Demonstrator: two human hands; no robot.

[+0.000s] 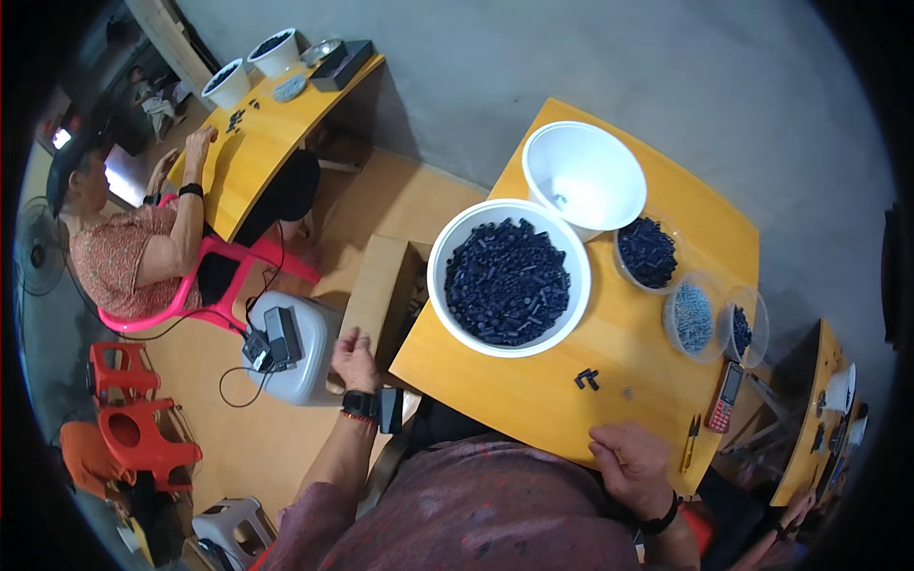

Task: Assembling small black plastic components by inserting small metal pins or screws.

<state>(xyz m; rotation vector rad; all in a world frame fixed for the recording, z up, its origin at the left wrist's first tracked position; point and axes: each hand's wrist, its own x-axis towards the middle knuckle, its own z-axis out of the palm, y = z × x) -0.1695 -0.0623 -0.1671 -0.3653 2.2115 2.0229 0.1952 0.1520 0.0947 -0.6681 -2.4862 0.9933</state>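
My left hand (pixel 354 362) is off the table's left side, beside a cardboard box (pixel 376 290). Its fingers are curled in; whatever they hold, if anything, is hidden. Over the table's front edge, my right hand (pixel 633 464) is closed, thumb against the fingers, and its contents cannot be made out. Ahead of it lie a few small black parts (pixel 587 379) on the yellow table (pixel 533 400). A big white bucket (pixel 440 285) full of black tubular pieces (pixel 505 281) stands at the table's left, touching a second white bucket (pixel 586 171) with a small bit inside.
Along the table's right sit clear tubs of black pieces (pixel 649 252), small silvery screws (pixel 692 319) and dark bits (pixel 743 328). Near them lie a red calculator-like device (pixel 727 395) and a yellow-handled tool (pixel 689 445). A seated person (pixel 138 238) works at another table, left. Red stools (pixel 143 438) stand lower left.
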